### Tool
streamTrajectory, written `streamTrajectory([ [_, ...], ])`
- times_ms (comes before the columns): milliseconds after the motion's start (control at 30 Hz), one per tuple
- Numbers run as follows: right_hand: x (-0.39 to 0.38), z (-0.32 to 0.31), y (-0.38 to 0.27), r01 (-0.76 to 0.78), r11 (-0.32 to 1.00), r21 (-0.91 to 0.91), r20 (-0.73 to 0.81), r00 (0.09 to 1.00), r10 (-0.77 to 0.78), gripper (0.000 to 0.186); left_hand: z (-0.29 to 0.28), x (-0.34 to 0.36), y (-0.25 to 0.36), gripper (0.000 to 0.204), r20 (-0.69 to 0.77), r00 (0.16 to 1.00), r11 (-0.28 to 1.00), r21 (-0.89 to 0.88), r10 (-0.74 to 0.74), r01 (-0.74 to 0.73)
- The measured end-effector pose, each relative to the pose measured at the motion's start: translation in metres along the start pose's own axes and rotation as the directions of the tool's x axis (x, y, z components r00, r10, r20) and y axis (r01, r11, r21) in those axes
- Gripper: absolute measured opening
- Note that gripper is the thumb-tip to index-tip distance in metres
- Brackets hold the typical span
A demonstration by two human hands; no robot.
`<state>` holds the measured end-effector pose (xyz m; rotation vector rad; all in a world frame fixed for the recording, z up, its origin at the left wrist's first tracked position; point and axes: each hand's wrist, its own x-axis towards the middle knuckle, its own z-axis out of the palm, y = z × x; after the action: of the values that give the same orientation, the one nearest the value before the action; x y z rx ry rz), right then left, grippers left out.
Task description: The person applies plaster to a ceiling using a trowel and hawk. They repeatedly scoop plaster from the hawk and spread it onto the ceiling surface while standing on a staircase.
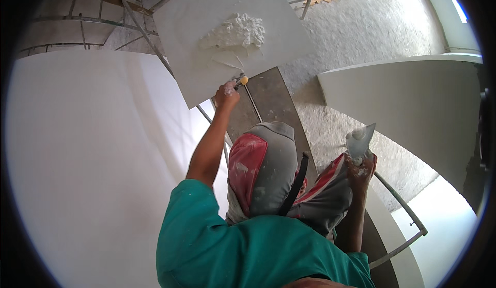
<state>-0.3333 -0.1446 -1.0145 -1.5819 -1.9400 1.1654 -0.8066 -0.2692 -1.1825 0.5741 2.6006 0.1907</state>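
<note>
My left hand (227, 95) is closed around a plaster tool with a rounded yellow end (243, 81); its blade is mostly hidden from this angle. The tool is at the near edge of a large white board (181, 55). A lumpy mound of wet white plaster (237, 32) lies on that board, with thin smears on its near side. In my right hand (361, 168), beside my knee, is a broad putty knife (360, 142), blade pointing away from me. Some plaster clings to the blade's left side. White residue marks the fingers of both hands.
Beneath me are dark planks (268, 96). Metal scaffold tubes (139, 29) stand at the far left, and a bent rail (408, 210) runs at the right. A smooth white wall (77, 158) fills the left, and a curved grey panel (408, 91) rises at right.
</note>
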Motion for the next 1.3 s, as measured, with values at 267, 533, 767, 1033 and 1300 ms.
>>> streamTrajectory([
  [267, 0.001, -0.008, 0.009, -0.071, 0.991, -0.111, 0.076, 0.994, 0.08, 0.018, -0.031, 0.087, -0.01, 0.034, -0.086, 0.973, 0.976, -0.059, -0.213, 0.208],
  [533, -0.006, -0.01, 0.007, -0.172, 0.976, -0.136, 0.082, 0.98, 0.184, 0.022, -0.046, 0.071, 0.015, 0.043, 0.183, 0.98, 0.99, 0.105, 0.078, -0.098],
  [767, -0.003, -0.011, 0.002, -0.1, 0.963, -0.249, 0.043, 0.993, 0.114, 0.033, 0.081, 0.051, -0.03, 0.055, -0.479, 0.821, 0.95, 0.181, 0.312, -0.255],
  [1033, -0.005, -0.009, -0.01, -0.065, 0.987, -0.148, -0.051, 0.997, 0.058, 0.032, -0.02, 0.031, -0.057, 0.039, -0.195, 0.98, 0.996, -0.091, -0.036, 0.019],
  [1300, 0.004, -0.005, -0.008, -0.043, 0.997, -0.065, 0.09, 0.995, 0.048, 0.03, 0.011, 0.017, -0.024, 0.034, -0.058, 0.998, 0.999, 0.025, 0.03, -0.028],
])
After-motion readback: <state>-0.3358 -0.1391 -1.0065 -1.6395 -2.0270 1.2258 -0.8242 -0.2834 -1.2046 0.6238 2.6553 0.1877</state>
